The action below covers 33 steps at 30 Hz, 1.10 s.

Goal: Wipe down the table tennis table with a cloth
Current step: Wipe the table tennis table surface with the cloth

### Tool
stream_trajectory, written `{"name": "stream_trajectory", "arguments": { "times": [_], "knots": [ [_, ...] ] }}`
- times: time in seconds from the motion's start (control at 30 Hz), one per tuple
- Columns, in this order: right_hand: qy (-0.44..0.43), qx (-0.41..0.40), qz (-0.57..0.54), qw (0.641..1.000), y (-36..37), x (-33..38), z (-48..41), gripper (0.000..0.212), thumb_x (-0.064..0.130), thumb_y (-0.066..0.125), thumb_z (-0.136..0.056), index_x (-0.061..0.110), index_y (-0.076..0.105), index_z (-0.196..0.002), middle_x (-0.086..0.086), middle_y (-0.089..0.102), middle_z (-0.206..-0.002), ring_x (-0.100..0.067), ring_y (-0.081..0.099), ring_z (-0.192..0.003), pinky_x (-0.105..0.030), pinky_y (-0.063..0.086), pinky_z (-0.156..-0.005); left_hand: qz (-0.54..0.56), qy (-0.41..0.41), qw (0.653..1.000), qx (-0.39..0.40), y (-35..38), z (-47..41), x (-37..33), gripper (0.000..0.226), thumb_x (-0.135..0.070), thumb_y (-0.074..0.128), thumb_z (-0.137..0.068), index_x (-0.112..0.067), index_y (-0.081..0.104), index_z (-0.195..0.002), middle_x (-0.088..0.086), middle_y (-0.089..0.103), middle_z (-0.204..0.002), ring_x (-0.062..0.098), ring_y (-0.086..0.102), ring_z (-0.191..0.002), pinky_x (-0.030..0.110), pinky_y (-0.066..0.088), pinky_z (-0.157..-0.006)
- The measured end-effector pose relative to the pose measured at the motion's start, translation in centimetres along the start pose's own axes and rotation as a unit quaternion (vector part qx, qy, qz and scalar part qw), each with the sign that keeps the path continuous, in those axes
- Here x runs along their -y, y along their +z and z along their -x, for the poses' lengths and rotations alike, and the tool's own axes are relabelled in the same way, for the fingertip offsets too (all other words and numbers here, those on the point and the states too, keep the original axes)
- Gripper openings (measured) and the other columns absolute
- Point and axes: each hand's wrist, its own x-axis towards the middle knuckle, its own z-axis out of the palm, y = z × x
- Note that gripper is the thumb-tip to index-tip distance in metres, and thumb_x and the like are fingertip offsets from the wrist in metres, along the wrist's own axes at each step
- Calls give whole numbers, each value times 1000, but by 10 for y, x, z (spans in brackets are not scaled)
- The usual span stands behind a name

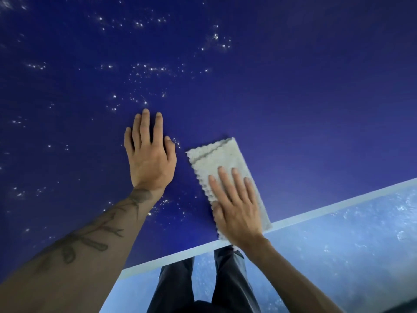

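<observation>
Nearest us, on our side of the white border stripe [338, 208], our legs in dark trousers [178, 288] stand on a pale speckled floor [338, 256]. Just past the stripe, our right hand [237, 206] lies flat with straight fingers, pressing down on the folded, off-white, nubbly cloth [228, 163], whose near end reaches the stripe. Further in from the stripe, beside the cloth but apart from it, our left hand [150, 152] rests open on the deep blue table tennis table top [293, 86], holding nothing.

We judge the wiping is mid-way: bright specks [146, 71], perhaps droplets or dust, are scattered beyond and around the left hand. The next stroke should push the cloth away from the stripe into them, with steady flat pressure.

We see no brand, label or writing.
</observation>
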Motion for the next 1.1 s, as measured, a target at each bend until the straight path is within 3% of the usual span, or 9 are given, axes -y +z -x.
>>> {"name": "stream_trajectory", "arguments": {
  "times": [0.1,0.23,0.37,0.43,0.63,0.7,0.87,0.97,1.1],
  "knots": [
    [130,-17,18,991,-9,-51,10,64,37,32,-108,25,23,-170,-3,17,-178,-29,15,-165,-58,25,-128,-3,1,1000,-6,0,0,-1,54,-29,35,-111,-13,36,-162,14,27,-171,33,24,-159,54,17,-130],
    [262,-38,12,964,-14,-49,-7,67,40,24,-109,23,7,-172,-6,6,-180,-31,6,-166,-56,16,-132,1,-4,1000,-3,0,0,-1,54,-29,35,-110,-14,36,-162,13,27,-171,32,23,-159,53,16,-130],
    [96,6,-23,995,-1,28,5,70,39,30,-107,25,8,-172,-3,2,-180,-30,1,-166,-55,13,-133,0,-1,1000,-10,0,-1,-2,54,-30,34,-111,-14,36,-162,13,27,-171,32,24,-159,53,16,-130],
    [13,10,-29,999,2,24,9,66,37,32,-108,27,15,-172,-1,7,-180,-28,4,-166,-55,15,-132,0,0,1000,-12,1,0,-2,54,-30,34,-111,-14,36,-162,13,27,-171,33,23,-159,53,15,-130],
    [227,-65,-33,971,-23,-45,-70,63,39,25,-110,26,14,-172,-3,10,-179,-29,8,-166,-54,14,-132,2,-2,1000,-12,1,0,-1,54,-29,34,-110,-13,36,-162,13,26,-172,33,23,-159,54,16,-130],
    [224,-78,-44,970,-25,-25,-102,64,38,26,-111,24,12,-172,-5,8,-180,-31,6,-166,-54,10,-133,2,-3,1000,-14,2,0,0,54,-29,34,-110,-13,36,-162,13,27,-172,33,23,-159,53,16,-130],
    [-26,-3,-24,999,-14,19,-83,64,36,28,-111,25,11,-172,-3,3,-180,-30,-1,-166,-53,6,-134,-2,-1,1000,-8,2,-2,0,54,-29,36,-111,-13,34,-163,13,26,-172,33,23,-159,53,17,-130],
    [60,-31,-12,998,-22,-34,-90,64,37,32,-110,27,19,-171,-1,12,-179,-29,9,-166,-53,14,-132,12,-11,1000,14,0,-3,-1,55,-29,33,-111,-12,33,-163,13,25,-172,33,22,-160,54,16,-130],
    [200,-56,-50,977,-48,-66,-170,63,38,25,-112,27,7,-172,-3,3,-180,-29,2,-166,-52,4,-133,32,-21,999,17,-6,-18,-3,55,-29,33,-109,-12,35,-162,13,27,-171,34,25,-158,53,16,-130]
  ]
}}
